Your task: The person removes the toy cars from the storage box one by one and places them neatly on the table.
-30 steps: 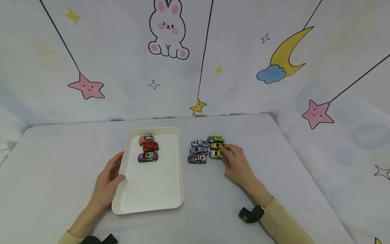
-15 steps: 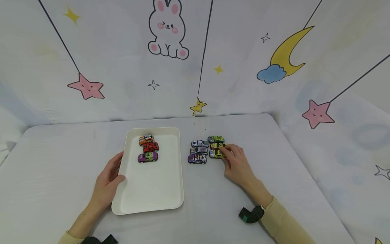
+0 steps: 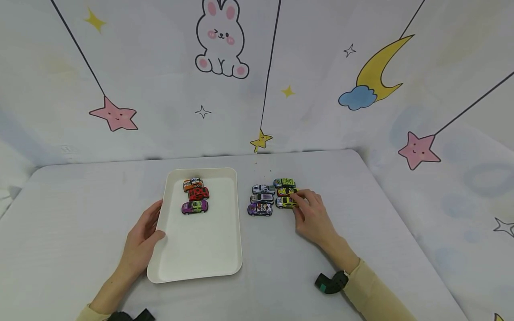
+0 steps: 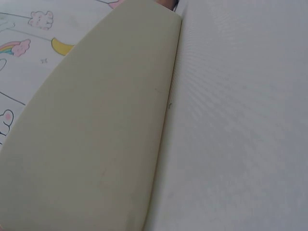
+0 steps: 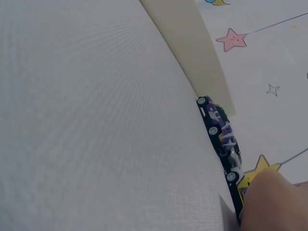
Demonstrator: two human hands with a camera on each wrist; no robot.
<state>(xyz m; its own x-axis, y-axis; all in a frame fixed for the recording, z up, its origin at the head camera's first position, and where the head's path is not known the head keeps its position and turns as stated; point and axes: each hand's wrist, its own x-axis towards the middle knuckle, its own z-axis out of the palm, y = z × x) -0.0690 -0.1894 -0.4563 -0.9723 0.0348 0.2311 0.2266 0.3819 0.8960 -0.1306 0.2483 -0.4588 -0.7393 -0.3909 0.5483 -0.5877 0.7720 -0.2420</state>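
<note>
My left hand (image 3: 138,245) holds the left edge of a white tray (image 3: 201,249), thumb at the rim and fingers along the outside. On the tray, an orange toy car (image 3: 193,183), a red one (image 3: 198,193) and a purple-green one (image 3: 194,207) stand in a column. To the tray's right, my right hand (image 3: 315,220) pinches the right end of a yellow toy car (image 3: 284,203). Its fingertips also overlap a yellow-and-pink car (image 3: 283,191) just behind. In the left wrist view the tray's side wall (image 4: 96,130) hides the left hand.
A green car (image 3: 284,183) tops the right-hand column. Beside it stand two silver cars (image 3: 263,189) and a purple-white car (image 3: 259,209), also visible in the right wrist view. White cloth covers the table (image 3: 281,276); a printed backdrop (image 3: 313,53) rises behind.
The yellow car has shifted very slightly under the right fingertips. The left hand, the tray and the other cars have stayed in place.
</note>
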